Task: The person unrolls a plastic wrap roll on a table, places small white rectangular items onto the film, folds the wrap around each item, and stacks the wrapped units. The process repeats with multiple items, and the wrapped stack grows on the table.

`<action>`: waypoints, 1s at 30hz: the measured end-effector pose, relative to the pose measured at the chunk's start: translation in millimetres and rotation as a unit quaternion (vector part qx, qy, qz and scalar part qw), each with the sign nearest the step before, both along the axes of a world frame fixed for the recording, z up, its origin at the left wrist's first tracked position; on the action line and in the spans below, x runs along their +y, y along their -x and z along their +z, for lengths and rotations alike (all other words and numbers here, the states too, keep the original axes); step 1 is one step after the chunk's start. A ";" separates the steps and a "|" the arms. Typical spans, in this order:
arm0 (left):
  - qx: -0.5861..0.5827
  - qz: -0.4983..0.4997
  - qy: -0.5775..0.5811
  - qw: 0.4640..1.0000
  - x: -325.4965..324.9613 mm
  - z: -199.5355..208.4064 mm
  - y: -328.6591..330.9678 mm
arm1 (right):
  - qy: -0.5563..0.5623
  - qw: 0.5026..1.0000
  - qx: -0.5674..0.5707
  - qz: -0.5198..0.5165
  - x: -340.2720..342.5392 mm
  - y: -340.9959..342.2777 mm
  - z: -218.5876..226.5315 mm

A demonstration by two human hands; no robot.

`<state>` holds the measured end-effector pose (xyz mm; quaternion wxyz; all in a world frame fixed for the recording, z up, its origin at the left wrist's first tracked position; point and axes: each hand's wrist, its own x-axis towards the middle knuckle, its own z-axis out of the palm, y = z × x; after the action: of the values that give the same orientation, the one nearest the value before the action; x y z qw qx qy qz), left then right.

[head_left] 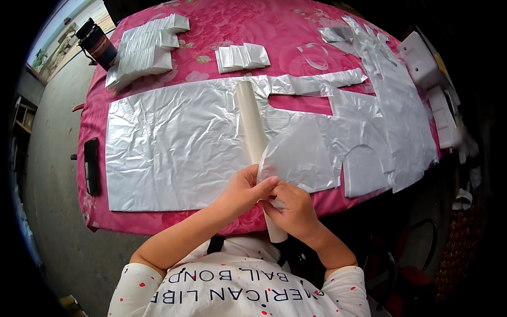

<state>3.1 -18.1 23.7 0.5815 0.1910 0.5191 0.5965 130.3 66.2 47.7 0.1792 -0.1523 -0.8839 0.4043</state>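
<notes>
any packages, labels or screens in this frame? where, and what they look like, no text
Stacked packets: far left of table, long rows, flat, silvery white.
Small packet stack: far centre, fanned, silvery white squares.
Phone: left table edge, dark slim rectangle, screen unlit.
Bottle: far-left corner, dark cylinder with a reddish band.
Shirt print: bottom of frame, dark lettering on white, red-dotted fabric.

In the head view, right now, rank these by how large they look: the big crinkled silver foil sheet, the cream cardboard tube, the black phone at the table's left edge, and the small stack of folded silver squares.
1. Big crinkled silver foil sheet
2. Cream cardboard tube
3. Small stack of folded silver squares and black phone: alike in apparent size, and the stack lies farther away, so unranked.
</notes>
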 end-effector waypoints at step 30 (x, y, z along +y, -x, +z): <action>-0.003 0.038 0.021 0.999 -79.1 -21.3 79.4 | 0.247 0.968 0.034 0.007 -30.3 58.7 -9.4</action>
<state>-76.3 -97.2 2.4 0.5635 0.1571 0.5367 0.6080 71.5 35.8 38.3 0.1632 -0.1716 -0.7510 0.6163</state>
